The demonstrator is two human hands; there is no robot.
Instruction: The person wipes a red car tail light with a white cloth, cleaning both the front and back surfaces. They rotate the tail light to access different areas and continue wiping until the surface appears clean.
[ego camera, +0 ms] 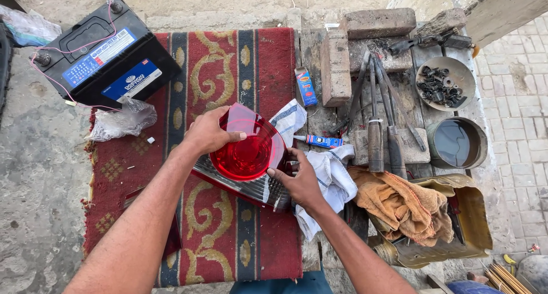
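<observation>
Head view: the left hand (208, 133) clasps the upper left edge of a red tail light (246, 151), thumb laid across its lens. The right hand (301, 183) grasps the lower right edge, fingers curled around the ribbed clear section. The light sits tilted, lens facing up toward the camera, long axis running from upper left to lower right. It is held just above a red patterned rug (228, 237). A white cloth (328, 177) lies beside it, a glue tube (319, 140) close by, a battery (105, 54) farther left.
</observation>
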